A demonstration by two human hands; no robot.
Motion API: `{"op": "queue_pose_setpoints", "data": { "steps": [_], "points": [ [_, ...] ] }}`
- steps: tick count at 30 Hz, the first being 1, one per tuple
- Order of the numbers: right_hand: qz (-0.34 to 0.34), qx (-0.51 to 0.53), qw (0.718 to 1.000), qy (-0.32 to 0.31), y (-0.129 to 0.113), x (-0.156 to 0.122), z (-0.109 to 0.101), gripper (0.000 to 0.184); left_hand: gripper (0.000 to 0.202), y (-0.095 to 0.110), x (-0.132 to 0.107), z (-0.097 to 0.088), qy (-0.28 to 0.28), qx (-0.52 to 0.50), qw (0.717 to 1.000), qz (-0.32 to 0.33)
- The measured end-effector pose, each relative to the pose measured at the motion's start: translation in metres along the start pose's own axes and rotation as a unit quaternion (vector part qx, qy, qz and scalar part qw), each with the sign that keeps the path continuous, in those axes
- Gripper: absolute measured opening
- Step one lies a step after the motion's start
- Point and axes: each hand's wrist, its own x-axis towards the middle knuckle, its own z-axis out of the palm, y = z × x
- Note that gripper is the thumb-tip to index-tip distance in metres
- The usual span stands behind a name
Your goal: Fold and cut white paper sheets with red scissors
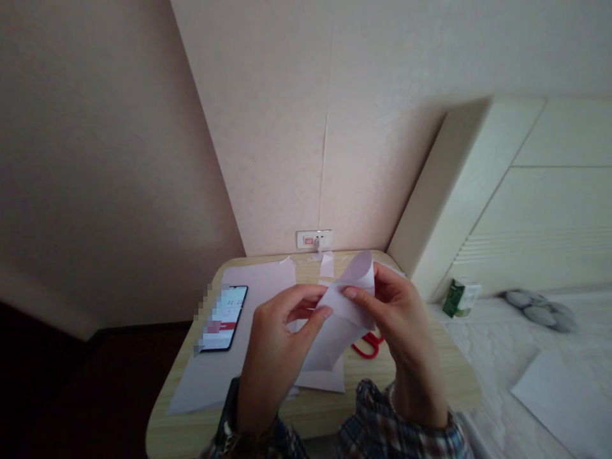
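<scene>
A white sheet of paper (pixel 342 322) is held up over the small table, its upper end curled over in a loop. My left hand (pixel 282 335) pinches the paper's left edge between thumb and fingers. On the other side, my right hand (pixel 394 306) grips it with the thumb on the front and the fingers behind. Below the right hand, red-handled scissors (pixel 367 347) lie on the table, their blades hidden by the paper. More white paper (pixel 322 380) lies underneath the held sheet.
A phone (pixel 224 319) with a lit screen rests on large white sheets (pixel 265 280) at the table's (pixel 430 376) left. A wall socket (pixel 313 240) sits behind. To the right, a bed (pixel 497 357) carries a green-and-white box (pixel 460 298), a grey object (pixel 540 309) and paper (pixel 567 395).
</scene>
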Motion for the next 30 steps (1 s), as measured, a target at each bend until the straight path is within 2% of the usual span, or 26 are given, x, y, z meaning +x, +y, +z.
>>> {"op": "queue_pose_setpoints", "data": {
  "steps": [9, 18, 30],
  "points": [
    [-0.011, 0.008, 1.000, 0.024, 0.0028, 0.0001, -0.0005, 0.018, 0.006, -0.0013, 0.0014, 0.0015, 0.007, 0.003, 1.000, -0.014],
    [-0.023, -0.018, 1.000, -0.006, -0.0005, 0.0018, 0.0002, 0.013, 0.007, -0.0016, 0.0046, -0.0014, 0.015, 0.027, 0.999, -0.033],
    [-0.012, 0.027, 0.997, 0.068, 0.0004, 0.0003, -0.0007, 0.014, 0.009, -0.0026, 0.0025, 0.0017, -0.026, 0.047, 0.998, -0.022]
  ]
}}
